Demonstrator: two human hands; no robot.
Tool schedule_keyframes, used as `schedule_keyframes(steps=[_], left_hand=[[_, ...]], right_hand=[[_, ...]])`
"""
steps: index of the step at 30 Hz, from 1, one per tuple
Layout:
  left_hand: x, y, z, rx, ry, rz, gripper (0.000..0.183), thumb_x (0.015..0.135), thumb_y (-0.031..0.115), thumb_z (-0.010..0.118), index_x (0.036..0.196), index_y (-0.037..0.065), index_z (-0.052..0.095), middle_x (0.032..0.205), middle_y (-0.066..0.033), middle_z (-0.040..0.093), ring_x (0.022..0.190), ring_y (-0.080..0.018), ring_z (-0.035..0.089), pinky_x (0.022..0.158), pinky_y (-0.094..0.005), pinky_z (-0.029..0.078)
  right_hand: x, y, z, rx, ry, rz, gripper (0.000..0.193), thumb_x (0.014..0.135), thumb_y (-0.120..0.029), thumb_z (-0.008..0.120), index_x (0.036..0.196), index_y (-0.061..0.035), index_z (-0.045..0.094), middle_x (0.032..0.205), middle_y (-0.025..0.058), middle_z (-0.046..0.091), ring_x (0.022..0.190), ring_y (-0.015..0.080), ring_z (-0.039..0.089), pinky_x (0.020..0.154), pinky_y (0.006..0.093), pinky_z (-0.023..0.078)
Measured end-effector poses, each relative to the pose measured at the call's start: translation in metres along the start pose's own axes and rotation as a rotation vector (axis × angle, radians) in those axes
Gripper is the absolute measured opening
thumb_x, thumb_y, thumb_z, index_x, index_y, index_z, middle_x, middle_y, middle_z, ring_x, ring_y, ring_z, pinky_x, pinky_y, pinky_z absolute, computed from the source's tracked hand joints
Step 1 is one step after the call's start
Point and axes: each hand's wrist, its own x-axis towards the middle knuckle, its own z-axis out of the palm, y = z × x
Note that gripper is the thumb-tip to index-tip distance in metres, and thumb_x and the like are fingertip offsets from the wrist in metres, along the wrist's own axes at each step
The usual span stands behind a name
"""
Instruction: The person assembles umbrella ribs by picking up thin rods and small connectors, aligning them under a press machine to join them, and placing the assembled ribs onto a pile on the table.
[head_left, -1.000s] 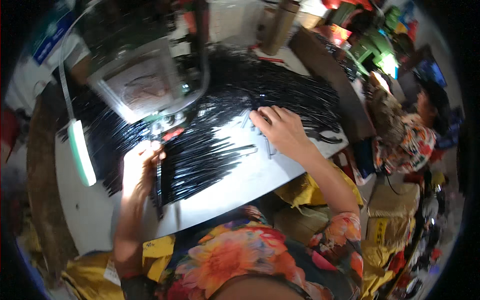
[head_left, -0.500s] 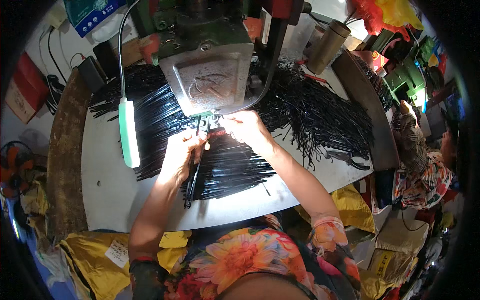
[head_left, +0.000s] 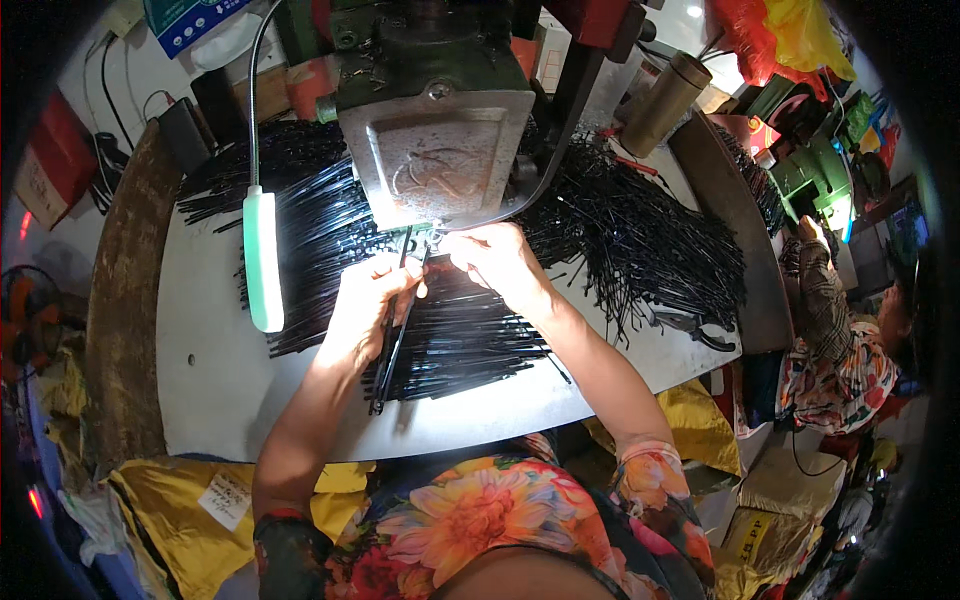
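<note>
Under the green bench machine (head_left: 440,150) with its worn metal cover, both my hands work close together. Pinched between the thumb and fingers of my left hand (head_left: 368,298) are a few thin black rods (head_left: 386,372), whose upper ends reach the small metal fitting (head_left: 420,242) below the cover. My right hand (head_left: 497,262) is closed beside that fitting, thumb against fingertips; what it grips, if anything, is hidden. A pile of black rods (head_left: 465,345) lies beneath my hands, and another bundle (head_left: 310,235) fans out to the left.
A tangled heap of black rods (head_left: 650,230) covers the right of the white table (head_left: 215,400), with dark-handled pliers (head_left: 695,328) at its edge. A lit lamp (head_left: 262,262) hangs at the left. Behind stands a metallic flask (head_left: 668,103). Another person (head_left: 835,370) sits farther right.
The machine appears slightly farther right and lower as the view has shifted. Both hands stay at the fitting; the lower ends of the rods in my left hand have barely moved.
</note>
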Motion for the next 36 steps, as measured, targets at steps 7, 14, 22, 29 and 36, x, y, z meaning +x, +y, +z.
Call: schedule_keyframes(steps=[7,14,22,29,36], left_hand=[[0.0008,0.0022,0.0033,0.022,0.013,-0.015,0.011,0.075,0.011,0.054,0.078,0.001,0.057,0.059,-0.0035,0.053,0.041,-0.0055,0.035,0.038,-0.0173,0.025],[0.0015,-0.0016,0.0036,-0.064,0.05,0.035,0.012,0.074,0.012,0.057,0.069,0.001,0.056,0.05,-0.001,0.048,0.037,-0.006,0.035,0.036,-0.0186,0.026],[0.0034,-0.0049,0.0037,-0.084,0.051,0.034,0.011,0.074,0.012,0.057,0.071,0.001,0.057,0.053,-0.0019,0.05,0.038,-0.0061,0.035,0.036,-0.0188,0.026],[0.0039,-0.0057,0.0022,-0.075,0.041,0.025,0.01,0.074,0.01,0.056,0.071,0.001,0.057,0.053,-0.0017,0.05,0.037,-0.0062,0.035,0.036,-0.0187,0.026],[0.0028,-0.003,0.003,0.0,0.057,-0.002,0.007,0.074,0.008,0.055,0.071,0.002,0.057,0.056,-0.0026,0.052,0.037,-0.0063,0.036,0.036,-0.0187,0.027]], right_hand=[[0.0004,-0.0018,0.0007,0.014,0.003,0.026,0.019,0.079,-0.012,0.051,0.062,-0.0035,0.053,0.054,-0.0027,0.045,0.046,0.0029,0.038,0.041,0.0173,0.029],[-0.0012,-0.0051,-0.0014,-0.015,-0.002,0.047,0.019,0.079,-0.013,0.051,0.062,-0.0041,0.052,0.054,-0.0027,0.045,0.045,0.0031,0.037,0.04,0.0175,0.029],[-0.0007,-0.0059,0.0023,-0.004,-0.004,0.024,0.017,0.079,-0.012,0.051,0.064,-0.0038,0.052,0.055,-0.0028,0.044,0.048,0.0029,0.037,0.042,0.0167,0.028],[-0.0011,-0.0037,0.004,0.015,-0.003,-0.03,0.015,0.076,-0.008,0.05,0.062,-0.0031,0.052,0.055,-0.0029,0.043,0.048,0.0027,0.037,0.042,0.0164,0.027],[-0.0039,-0.0028,0.0048,0.077,0.003,0.094,0.015,0.078,-0.013,0.051,0.068,-0.0021,0.054,0.055,-0.0031,0.044,0.043,0.0018,0.035,0.038,0.0158,0.025]])
